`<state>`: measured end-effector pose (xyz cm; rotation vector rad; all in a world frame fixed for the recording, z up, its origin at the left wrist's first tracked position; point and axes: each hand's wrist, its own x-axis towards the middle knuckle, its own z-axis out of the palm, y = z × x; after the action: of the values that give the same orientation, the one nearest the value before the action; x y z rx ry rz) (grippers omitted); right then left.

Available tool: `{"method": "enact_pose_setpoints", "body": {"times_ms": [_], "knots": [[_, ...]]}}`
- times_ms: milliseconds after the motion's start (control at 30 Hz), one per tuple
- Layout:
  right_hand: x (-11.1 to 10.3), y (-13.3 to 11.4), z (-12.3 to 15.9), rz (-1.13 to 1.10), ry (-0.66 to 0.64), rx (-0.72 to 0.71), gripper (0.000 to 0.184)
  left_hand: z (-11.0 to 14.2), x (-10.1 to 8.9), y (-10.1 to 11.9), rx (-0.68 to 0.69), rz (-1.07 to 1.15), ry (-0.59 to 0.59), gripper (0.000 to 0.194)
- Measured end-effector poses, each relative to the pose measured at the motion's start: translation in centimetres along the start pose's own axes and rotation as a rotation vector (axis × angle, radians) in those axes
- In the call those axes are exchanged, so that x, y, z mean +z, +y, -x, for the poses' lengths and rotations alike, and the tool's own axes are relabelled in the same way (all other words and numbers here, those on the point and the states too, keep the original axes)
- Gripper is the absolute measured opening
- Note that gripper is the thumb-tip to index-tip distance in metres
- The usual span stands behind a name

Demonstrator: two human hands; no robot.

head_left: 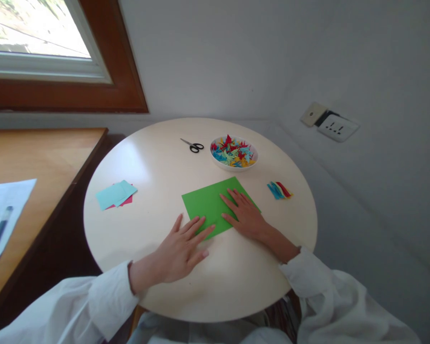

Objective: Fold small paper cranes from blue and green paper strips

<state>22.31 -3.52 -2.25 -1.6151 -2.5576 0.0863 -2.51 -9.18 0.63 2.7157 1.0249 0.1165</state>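
Note:
A flat sheet of green paper (206, 198) lies at a slant on the round white table (157, 186). My left hand (179, 248) rests with spread fingers at the sheet's near left edge, its fingertips over the paper. Fingers apart, my right hand (245, 215) lies flat on the right part of the same sheet. Neither hand grips anything. Just beyond the paper stands a white bowl (232, 168) full of small folded paper pieces (232, 150) in red, blue, green and yellow.
Black-handled scissors (193, 146) lie left of the bowl. Light blue paper pieces (116, 193) overlap red paper at the table's left. Several coloured folded strips (279, 190) lie at the right. A wooden desk (46, 148) holds papers (10, 196) and a pen (0, 231). Walls border the far and right sides.

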Motion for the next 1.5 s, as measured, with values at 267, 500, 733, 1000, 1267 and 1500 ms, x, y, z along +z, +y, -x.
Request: {"method": "enact_pose_setpoints", "body": {"times_ms": [267,500,733,1000,1267,1500], "knots": [[0.0,-0.1,0.2,0.016,0.034,-0.043,0.06,-7.4,-0.8,0.0,-0.102,0.014,0.246,0.047],[0.5,0.3,0.0,0.056,0.012,-0.125,0.048,-9.7,2.0,0.2,0.005,-0.062,0.185,0.063],[0.2,-0.1,0.1,0.063,-0.003,-0.061,0.049,-8.8,2.2,0.1,0.026,-0.09,0.174,0.066],[-0.3,-0.3,0.2,0.023,0.037,-0.03,0.049,-6.6,3.1,-0.1,-0.151,-0.211,0.238,0.063],[-0.5,-3.2,-0.9,-0.155,-0.011,-0.006,0.051,-6.4,3.8,0.0,-0.228,-0.247,0.295,0.068],[-0.8,-7.8,-3.2,-0.525,0.141,-0.159,0.052,-6.4,4.4,-0.6,-0.164,-0.227,0.284,0.058]]}}
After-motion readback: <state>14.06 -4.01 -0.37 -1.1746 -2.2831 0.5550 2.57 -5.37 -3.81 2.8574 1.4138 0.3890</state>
